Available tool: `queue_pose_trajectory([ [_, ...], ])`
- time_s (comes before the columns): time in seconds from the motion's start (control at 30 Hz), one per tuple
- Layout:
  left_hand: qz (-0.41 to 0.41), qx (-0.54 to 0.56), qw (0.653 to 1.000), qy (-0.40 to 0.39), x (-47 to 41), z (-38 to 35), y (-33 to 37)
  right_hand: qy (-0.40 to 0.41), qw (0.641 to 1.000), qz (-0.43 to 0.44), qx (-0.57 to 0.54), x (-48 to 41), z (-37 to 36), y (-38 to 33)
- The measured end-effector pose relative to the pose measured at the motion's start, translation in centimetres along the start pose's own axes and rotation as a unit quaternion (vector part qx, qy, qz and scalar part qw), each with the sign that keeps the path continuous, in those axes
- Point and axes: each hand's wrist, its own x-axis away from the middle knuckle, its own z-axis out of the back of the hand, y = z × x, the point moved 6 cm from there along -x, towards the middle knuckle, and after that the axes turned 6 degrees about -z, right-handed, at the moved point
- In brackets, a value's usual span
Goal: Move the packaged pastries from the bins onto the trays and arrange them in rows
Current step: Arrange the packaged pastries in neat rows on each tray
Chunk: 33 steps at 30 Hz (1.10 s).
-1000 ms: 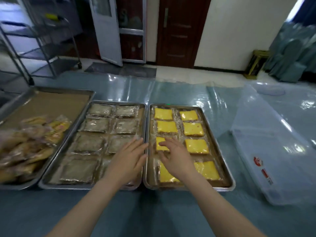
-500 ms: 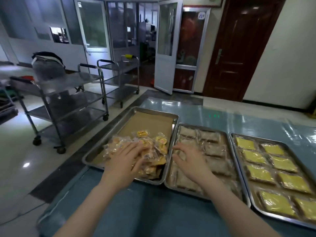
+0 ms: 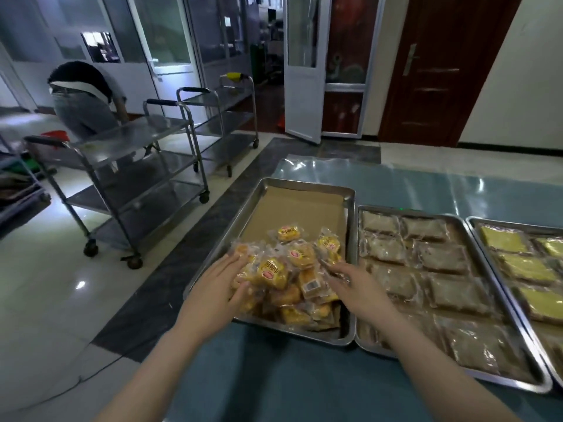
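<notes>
The left hand (image 3: 219, 284) lies with its fingers spread and nearly straight against the left flank of a pile of packaged pastries (image 3: 289, 275), thumb apart and touching the packets lower down. The right hand (image 3: 356, 284) reaches into the pile's right flank. Its fingertips rest on the clear wrappers, but blur hides whether they pinch one.

The pile is a loose heap of golden pastries in clear packets with red-and-yellow labels. It fills the near half of the left tray (image 3: 219, 239), in the lower middle of the frame. The far half of the tray shows a bare brown paper liner (image 3: 298, 208).

Just beside it on the right, rim against rim, the middle tray (image 3: 358, 300) holds brown packaged pastries (image 3: 426, 269) laid flat in two columns. Further right, cut by the frame edge, the right tray (image 3: 470, 226) holds yellow packaged pastries (image 3: 524, 263) in rows.

All three trays sit on the desk (image 3: 289, 376), which has a glossy blue-green cover.

In the left of the frame stand two steel trolleys (image 3: 137, 178) on a tiled floor. Behind them, at upper left, a person (image 3: 82, 95) bends over. At the top stand an open glass door (image 3: 304, 65) and a dark wooden door (image 3: 441, 71).
</notes>
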Motion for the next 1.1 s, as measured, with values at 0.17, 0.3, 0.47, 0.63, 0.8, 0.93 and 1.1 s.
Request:
queue_pose_trajectory([
  [0.17,0.032,0.023,0.999,-0.018,-2.8,-1.5,-3.8,0.024,0.999,-0.005,-0.022,-3.1,-2.9,-0.1],
  [0.3,0.064,0.09,0.994,-0.023,-3.1,-2.2,-6.7,0.093,0.992,-0.051,-0.07,-4.6,-3.4,0.2],
  [0.47,0.082,0.133,0.987,-0.046,-4.7,-2.3,-10.3,0.109,0.989,-0.097,-0.021,-6.9,-5.9,-1.4],
  [0.63,0.052,0.179,0.979,-0.078,-6.3,-3.0,-12.5,0.102,0.977,-0.172,0.081,-8.2,-8.5,-2.6],
  [0.8,0.022,0.212,0.965,-0.154,-7.7,-5.6,-12.5,0.034,0.961,-0.256,0.096,-7.8,-9.8,-2.1],
  [0.93,-0.018,0.202,0.953,-0.226,-8.0,-8.1,-10.7,0.023,0.957,-0.268,0.109,-6.5,-10.0,-2.2],
  [1.1,-0.012,0.137,0.961,-0.24,-9.2,-9.8,-10.6,0.042,0.962,-0.258,0.082,-6.6,-10.1,-2.6],
])
